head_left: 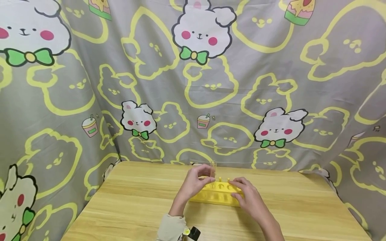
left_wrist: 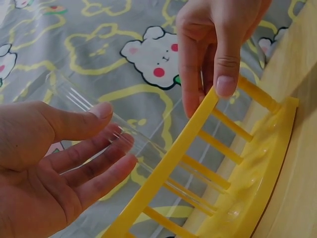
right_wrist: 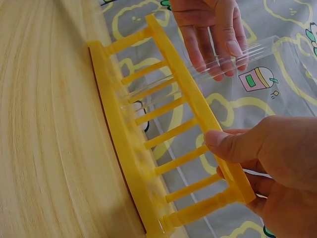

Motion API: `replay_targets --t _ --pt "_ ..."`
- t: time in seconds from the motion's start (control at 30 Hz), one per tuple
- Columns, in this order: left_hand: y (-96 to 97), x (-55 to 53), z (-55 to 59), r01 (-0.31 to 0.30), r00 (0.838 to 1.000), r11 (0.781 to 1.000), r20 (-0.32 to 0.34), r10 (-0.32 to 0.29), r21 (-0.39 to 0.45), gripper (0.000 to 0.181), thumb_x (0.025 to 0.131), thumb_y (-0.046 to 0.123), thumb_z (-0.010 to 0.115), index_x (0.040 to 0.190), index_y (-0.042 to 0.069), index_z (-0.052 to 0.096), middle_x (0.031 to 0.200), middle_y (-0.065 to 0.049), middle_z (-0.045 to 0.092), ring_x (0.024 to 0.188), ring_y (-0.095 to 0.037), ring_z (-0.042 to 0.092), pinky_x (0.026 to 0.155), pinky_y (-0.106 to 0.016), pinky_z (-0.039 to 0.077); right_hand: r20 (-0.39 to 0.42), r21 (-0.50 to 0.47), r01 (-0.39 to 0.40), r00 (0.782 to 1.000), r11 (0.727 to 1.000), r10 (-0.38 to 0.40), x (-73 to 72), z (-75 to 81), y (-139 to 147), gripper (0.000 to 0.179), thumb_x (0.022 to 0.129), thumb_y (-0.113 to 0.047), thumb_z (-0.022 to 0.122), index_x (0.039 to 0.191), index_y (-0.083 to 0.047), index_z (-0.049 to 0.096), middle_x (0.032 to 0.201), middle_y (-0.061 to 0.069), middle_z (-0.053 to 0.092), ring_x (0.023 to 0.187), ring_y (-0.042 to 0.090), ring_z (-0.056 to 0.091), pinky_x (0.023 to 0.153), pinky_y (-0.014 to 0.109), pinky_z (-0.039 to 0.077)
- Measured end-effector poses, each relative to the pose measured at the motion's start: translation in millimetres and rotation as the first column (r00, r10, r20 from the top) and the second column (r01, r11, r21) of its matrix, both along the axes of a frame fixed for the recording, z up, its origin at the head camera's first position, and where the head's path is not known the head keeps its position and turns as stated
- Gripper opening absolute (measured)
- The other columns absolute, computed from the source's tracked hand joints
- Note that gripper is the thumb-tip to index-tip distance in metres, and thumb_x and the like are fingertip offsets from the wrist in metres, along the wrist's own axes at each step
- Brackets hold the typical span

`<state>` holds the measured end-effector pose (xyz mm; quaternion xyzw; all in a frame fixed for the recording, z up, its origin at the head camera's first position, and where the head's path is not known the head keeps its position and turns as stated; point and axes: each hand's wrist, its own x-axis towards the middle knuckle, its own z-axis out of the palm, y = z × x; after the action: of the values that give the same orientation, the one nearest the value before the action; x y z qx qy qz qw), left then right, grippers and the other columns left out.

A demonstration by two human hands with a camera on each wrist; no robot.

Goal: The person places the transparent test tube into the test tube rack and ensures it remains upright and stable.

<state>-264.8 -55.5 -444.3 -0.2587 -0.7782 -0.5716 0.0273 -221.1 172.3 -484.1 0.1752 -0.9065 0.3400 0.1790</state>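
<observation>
A yellow test tube rack (head_left: 214,198) stands on the wooden table, with holes along its top rail and posts down to its base. A clear test tube (left_wrist: 74,93) passes through the top rail, and its lower end shows between the posts near the base in the right wrist view. My left hand (head_left: 193,180) holds the tube above the rail, thumb on one side and fingertips on the other. At the rack's right end, my right hand (right_wrist: 270,163) grips the top rail (right_wrist: 190,99) between thumb and fingers.
The wooden table (head_left: 129,197) extends around the rack. Behind it and at the sides hangs a grey curtain (head_left: 169,90) printed with rabbits and yellow outlines. A small black device (head_left: 194,233) sits by the left sleeve.
</observation>
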Motion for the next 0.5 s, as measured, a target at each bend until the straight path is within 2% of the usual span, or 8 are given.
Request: replay_targets --t 0.17,0.27,0.4,0.5 --pt "-1.1 -4.6 -4.6 0.025 1.0 0.999 0.018 -0.025 0.025 0.023 0.091 -0.003 0.074 0.113 0.002 0.07 0.105 -0.016 0.072 0.101 -0.029 0.07 0.086 -0.024 0.058 0.006 -0.001 -0.008 1.0 1.0 0.008 -2.7 1.0 1.5 0.045 0.08 0.006 0.083 0.123 -0.004 0.074 0.117 0.003 0.066 0.109 0.025 0.065 0.088 0.042 0.059" --pt "-4.7 -7.3 -7.4 0.052 0.998 0.998 0.018 -0.053 0.023 0.027 0.093 0.002 0.075 0.119 0.004 0.07 0.11 -0.016 0.072 0.105 -0.028 0.07 0.093 -0.032 0.058 0.025 -0.002 -0.008 1.0 1.0 0.008 -3.7 1.7 2.2 0.045 0.081 0.005 0.083 0.124 -0.004 0.073 0.117 0.003 0.066 0.11 0.026 0.065 0.09 0.043 0.058" --pt "-13.9 -6.4 -10.4 0.075 0.997 0.996 -0.007 -0.076 -0.044 0.039 0.094 0.006 0.075 0.131 0.003 0.066 0.123 -0.015 0.069 0.115 -0.029 0.066 0.107 -0.044 0.049 0.05 -0.001 -0.005 0.999 1.0 0.005 -3.3 2.8 6.7 0.044 0.082 0.001 0.084 0.124 -0.005 0.073 0.118 0.004 0.066 0.111 0.027 0.066 0.093 0.045 0.057" --pt "-23.3 -4.6 -12.0 0.054 0.997 0.989 -0.054 -0.062 -0.137 0.046 0.094 0.009 0.075 0.138 0.006 0.063 0.131 -0.009 0.067 0.123 -0.027 0.062 0.113 -0.048 0.043 0.026 -0.001 -0.011 1.0 1.0 0.011 -2.5 4.3 12.1 0.042 0.084 -0.002 0.084 0.124 -0.005 0.073 0.121 0.006 0.067 0.112 0.031 0.066 0.094 0.048 0.056"
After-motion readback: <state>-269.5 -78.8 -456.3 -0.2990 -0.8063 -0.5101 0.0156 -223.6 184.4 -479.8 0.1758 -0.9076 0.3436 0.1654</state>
